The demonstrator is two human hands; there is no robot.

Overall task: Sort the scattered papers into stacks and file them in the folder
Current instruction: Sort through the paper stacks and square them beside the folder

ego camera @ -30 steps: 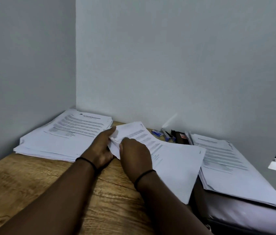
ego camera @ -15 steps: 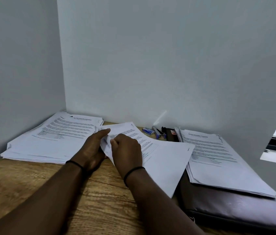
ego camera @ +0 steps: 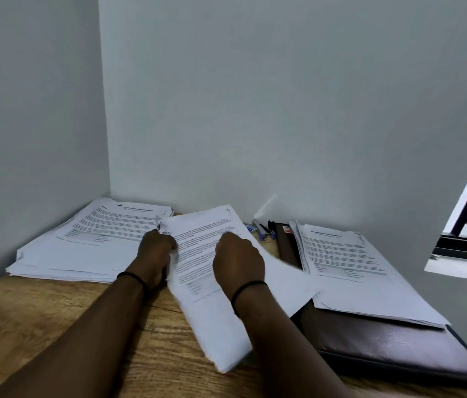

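Surface [ego camera: 54, 326]: wooden, set into a wall corner. I see bare wood only in the near left part; walls close off the back and left, so I judge any sliding has to come toward me.

Folder [ego camera: 399, 349]: dark, leather-looking, lying flat at the right with its near corner close to the surface edge. It looks stiff and the heaviest piece here. I would leave it where it lies and load it in place.

Left stack [ego camera: 83, 248]: a thick pile of printed sheets pushed into the corner, edges ragged. Light per sheet but likely slippery as a pile, so I would take it by two opposite sides.

Right stack [ego camera: 355, 268]: printed sheets resting on top of the folder, overhanging its near side a little. It has to come off before the folder can open.

Middle sheaf [ego camera: 206, 320]: thin and floppy, between the two stacks, its near end curling up off the wood. It will sag if I lift it from one corner.

Left hand [ego camera: 156, 254]: its grip pinches the sheaf's left edge, fingers curled around it.

Right hand [ego camera: 238, 262]: lies on top of the sheaf with knuckles bent. Whether its grip holds a sheet or only presses down, I cannot tell.

Pens [ego camera: 264, 229]: small clutter against the back wall between sheaf and right stack, which I should steer clear of.
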